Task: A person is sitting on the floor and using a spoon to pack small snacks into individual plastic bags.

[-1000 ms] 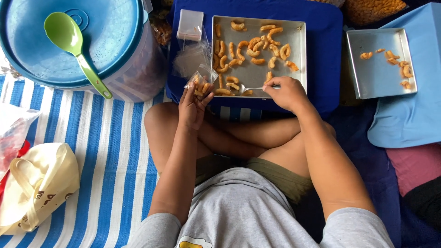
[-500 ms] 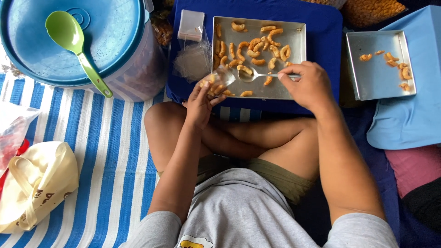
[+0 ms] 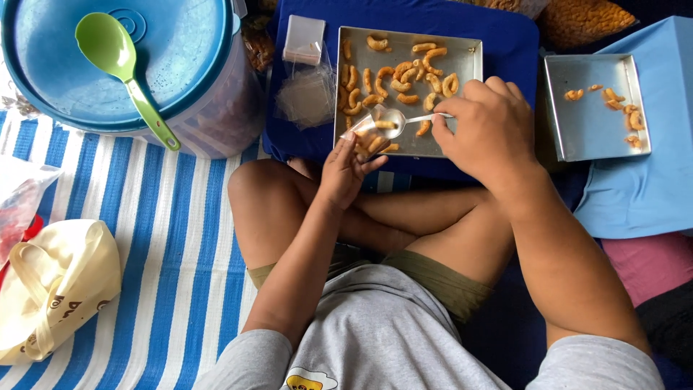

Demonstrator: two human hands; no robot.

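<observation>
Item 1. Blue-and-white striped mat [image 3: 166, 238], covering the floor from 7 to 10 o'clock; the person sits cross-legged on it, knees toward 12.

Item 2. Large round tub with blue lid [image 3: 123, 65], at 10 o'clock. A green plastic ladle [image 3: 119, 65] lies across the lid, bowl up, likely parked there within reach.

Item 3. Dark blue cushion [image 3: 505, 50], at 12 o'clock, just beyond the knees, serving as a raised base for the main tray.

Item 4. Light blue cloth [image 3: 642, 180], at 2 to 3 o'clock, under a smaller metal tray [image 3: 595, 133] holding a few snack pieces.

Item 5. Cream tote bag [image 3: 54, 289], at 8 o'clock, slumped on the mat.

Item 6. Rectangular metal tray [image 3: 404, 144], at 12 o'clock on the cushion, scattered with curled orange snack pieces [image 3: 401, 76], spread thin so they can be scooped singly.

Item 7. Right hand [image 3: 491, 130], at 1 o'clock, closed around the handle of a metal spoon [image 3: 393, 121]; the bowl carries a snack piece and points toward 9, over the pouch mouth.

Item 8. Left hand [image 3: 343, 173], near the tray's front left corner, fingers pinching a small clear plastic pouch [image 3: 368, 137], partly filled and tilted so its opening faces the spoon.

Item 9. Stack of empty clear pouches [image 3: 303, 94], at 11 o'clock beside the tray, with a small clear box [image 3: 303, 40] just beyond.
</observation>
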